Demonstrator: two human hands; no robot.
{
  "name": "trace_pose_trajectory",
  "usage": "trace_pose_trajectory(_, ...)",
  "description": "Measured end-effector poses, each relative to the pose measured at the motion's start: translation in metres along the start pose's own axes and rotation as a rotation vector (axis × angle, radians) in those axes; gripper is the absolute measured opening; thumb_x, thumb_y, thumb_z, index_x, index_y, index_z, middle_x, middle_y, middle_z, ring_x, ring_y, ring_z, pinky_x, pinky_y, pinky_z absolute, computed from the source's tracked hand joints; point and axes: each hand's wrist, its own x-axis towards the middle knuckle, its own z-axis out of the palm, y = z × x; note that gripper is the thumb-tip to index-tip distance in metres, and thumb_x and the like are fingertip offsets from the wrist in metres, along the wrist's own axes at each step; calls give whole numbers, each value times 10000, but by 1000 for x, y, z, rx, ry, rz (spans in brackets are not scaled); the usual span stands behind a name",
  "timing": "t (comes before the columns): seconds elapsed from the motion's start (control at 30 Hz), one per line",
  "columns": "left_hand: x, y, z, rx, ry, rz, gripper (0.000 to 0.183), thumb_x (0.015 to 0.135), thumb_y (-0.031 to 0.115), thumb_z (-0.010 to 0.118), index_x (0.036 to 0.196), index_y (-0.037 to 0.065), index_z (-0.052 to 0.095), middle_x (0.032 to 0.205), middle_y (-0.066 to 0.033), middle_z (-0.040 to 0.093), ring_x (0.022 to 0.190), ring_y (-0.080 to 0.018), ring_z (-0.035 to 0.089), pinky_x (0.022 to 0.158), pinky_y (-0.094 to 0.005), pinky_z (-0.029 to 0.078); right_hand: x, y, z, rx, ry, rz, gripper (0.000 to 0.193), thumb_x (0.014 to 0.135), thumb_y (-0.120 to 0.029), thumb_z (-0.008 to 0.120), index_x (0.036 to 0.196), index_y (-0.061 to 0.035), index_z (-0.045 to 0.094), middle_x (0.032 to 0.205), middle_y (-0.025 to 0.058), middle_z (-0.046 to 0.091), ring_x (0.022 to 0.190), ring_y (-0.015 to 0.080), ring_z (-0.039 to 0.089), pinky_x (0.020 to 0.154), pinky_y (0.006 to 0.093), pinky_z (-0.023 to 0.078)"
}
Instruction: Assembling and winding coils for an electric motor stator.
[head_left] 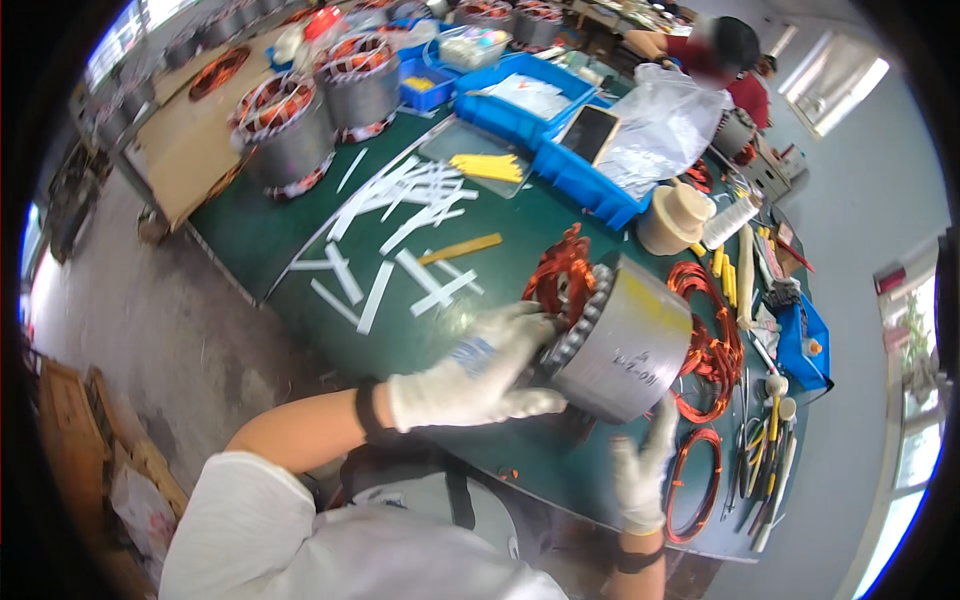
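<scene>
A grey metal motor stator lies on its side on the green table in front of me, with handwriting on its shell. Copper wire coils stick out of its slotted left end. My left hand, in a white glove, reaches to that end. Its fingers are stretched toward the slots and coils, with the thumb spread apart below. My right hand, also gloved in white, stands open at the stator's lower right, its fingers extended upward near the shell. The left fingertips are partly lost against the dark slots.
White paper strips and yellow strips lie at the left. Wound stators stand behind them. Blue trays hold a phone and plastic. Copper coils and hand tools lie to the right. A co-worker is beyond.
</scene>
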Motion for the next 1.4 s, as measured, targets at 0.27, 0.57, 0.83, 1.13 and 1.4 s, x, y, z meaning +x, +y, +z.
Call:
trace_pose_trajectory(0.27, -5, 5, 17, 2, 99, -12, 643, 881, 476, 626, 1216, -56, 493, 1075, -254, 582, 1005, -441, 562, 860, -497, 446, 1, 6, 39, 29, 130, -18, 720, 783, -515, 740, 1208, 20, 512, 1140, 205, 525, 1074, 377, 500, 943, 458, 393)
trace_pose_trajectory(0.57, 34, 3, -13, -383, -28, -297, 662, 964, 628, 350, 1006, 11, 586, 829, -190, 584, 792, -375, 580, 718, -430, 459, 44, -39, -9, 221, 23, 310, 541, 996, -465, 464, 1068, 49, 616, 905, 66, 608, 833, 123, 510, 765, 260, 410)
trace_pose_trajectory(0.83, 37, -49, -36, -439, -363, -556, 759, 901, 231, 606, 1487, -17, 193, 1265, -205, 559, 950, -200, 620, 801, -291, 516, 53, -6, -24, 286, -85, 529, 431, 899, -119, 559, 1288, 57, 498, 1140, 111, 602, 982, 149, 576, 843, 292, 479)
trace_pose_trajectory(1.13, 50, -49, -1, -661, -243, -538, 752, 854, 149, 606, 1471, -34, 217, 1334, -210, 485, 1140, -219, 554, 960, -328, 448, 44, 50, 10, 729, 20, 739, 351, 968, -148, 520, 1274, 17, 466, 1107, 73, 580, 980, 145, 572, 811, 284, 498)
trace_pose_trajectory(1.4, 54, -52, 10, -775, -167, -601, 670, 835, 63, 607, 1429, -49, 317, 1347, -151, 489, 1200, -182, 484, 1026, -308, 393, 65, 38, 8, 430, -173, 520, 533, 894, -127, 592, 1361, 53, 409, 1287, 163, 528, 1162, 261, 531, 1000, 337, 423)
